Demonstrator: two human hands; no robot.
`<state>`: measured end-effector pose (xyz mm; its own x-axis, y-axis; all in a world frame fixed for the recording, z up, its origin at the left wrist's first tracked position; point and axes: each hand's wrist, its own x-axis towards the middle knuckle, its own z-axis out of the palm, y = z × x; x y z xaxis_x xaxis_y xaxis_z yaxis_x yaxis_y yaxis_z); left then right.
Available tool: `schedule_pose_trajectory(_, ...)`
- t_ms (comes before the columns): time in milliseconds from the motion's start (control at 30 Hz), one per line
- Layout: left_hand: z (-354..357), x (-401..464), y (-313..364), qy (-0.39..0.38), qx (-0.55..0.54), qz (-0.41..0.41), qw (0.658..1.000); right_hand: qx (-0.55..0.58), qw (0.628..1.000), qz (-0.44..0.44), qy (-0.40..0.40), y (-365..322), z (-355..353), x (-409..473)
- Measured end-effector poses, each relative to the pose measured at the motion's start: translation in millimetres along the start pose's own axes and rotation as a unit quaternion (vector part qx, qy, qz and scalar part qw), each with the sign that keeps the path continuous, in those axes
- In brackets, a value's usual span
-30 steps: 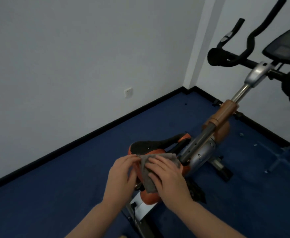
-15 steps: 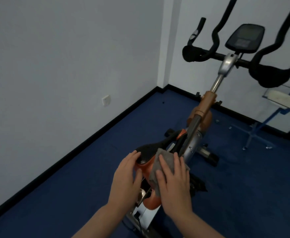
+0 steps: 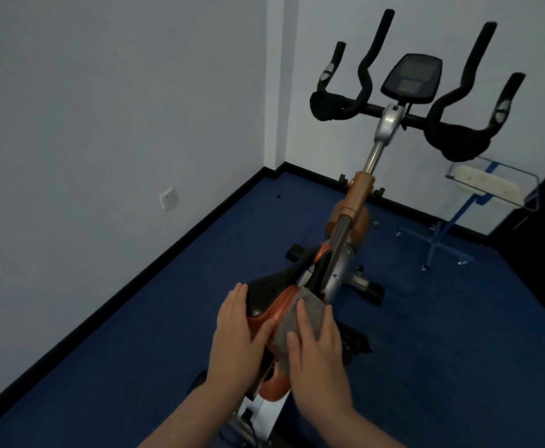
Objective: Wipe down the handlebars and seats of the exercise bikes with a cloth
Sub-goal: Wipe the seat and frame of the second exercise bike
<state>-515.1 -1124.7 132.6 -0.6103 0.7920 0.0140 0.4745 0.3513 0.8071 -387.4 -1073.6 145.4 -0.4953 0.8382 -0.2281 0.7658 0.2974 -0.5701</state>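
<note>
So the orange and silver exercise bike [image 3: 342, 253] sits in a room corner, nose toward the far white wall [image 3: 523, 33]. Off to the right there's a clear acrylic stand with blue edging [image 3: 478, 202] holding a long white padded thing [image 3: 487, 184], apart from the bike. The silver perforated handlebar post [image 3: 337, 266] slants up right next to the saddle's inner side, so it crowds the cloth. A white wall socket [image 3: 168, 199] sits low on the left wall, above a black skirting strip [image 3: 135, 276].

Floor is dark blue carpet [image 3: 458, 334], flat and short-piled. Walls are plain matte white.

The black curved foam-grip handlebars [image 3: 449, 137] spread wide up top, with a dark rounded console screen [image 3: 411, 77] between them. The black perforated saddle with orange sides [image 3: 271, 294] is low in the middle of the view, looks smooth and a bit shiny.

The left hand [image 3: 240, 337] lies flat against the saddle's left flank, fingers straight and together, thumb resting on the orange edge. The right hand [image 3: 319, 347] has its fingers straight and slightly spread, pressing a grey fuzzy cloth [image 3: 300, 321] onto the saddle's right side.
</note>
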Motion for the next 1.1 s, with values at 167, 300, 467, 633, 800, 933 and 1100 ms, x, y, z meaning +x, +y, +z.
schedule_pose_trajectory(167, 0.2, 7.9, -10.1, -0.005, -0.005, -0.019, 1.000, 0.003, 1.000, 0.009, -0.019, -1.5, -21.7, 41.4)
schedule_pose_trajectory(300, 1.2, 4.2, -7.7, 0.004, -0.053, -0.035, 0.998, -0.074, 0.997, -0.008, -0.027, -9.6, -11.4, 11.9)
schedule_pose_trajectory(467, -0.6, 6.6, -11.6, -0.003, -0.081, -0.056, 0.995, -0.092, 0.995, -0.004, -0.037, -3.7, -9.8, 30.7)
schedule_pose_trajectory(633, -2.5, 7.9, -10.1, -0.002, -0.087, -0.037, 0.995, -0.103, 0.992, 0.055, -0.039, -14.8, -14.8, 37.0)
schedule_pose_trajectory(800, -3.9, 11.5, -14.8, 0.003, -0.092, -0.049, 0.995, -0.097, 0.994, 0.045, -0.032, -14.6, -7.2, 7.5)
schedule_pose_trajectory(933, -2.6, 10.8, -12.2, 0.003, -0.105, -0.050, 0.993, 0.000, 0.996, 0.089, -0.016, -15.4, -14.3, 54.5)
schedule_pose_trajectory(1100, 0.7, 9.4, -8.2, 0.025, -0.082, -0.063, 0.994, -0.017, 0.999, 0.048, -0.008, -15.2, -7.7, 30.5)
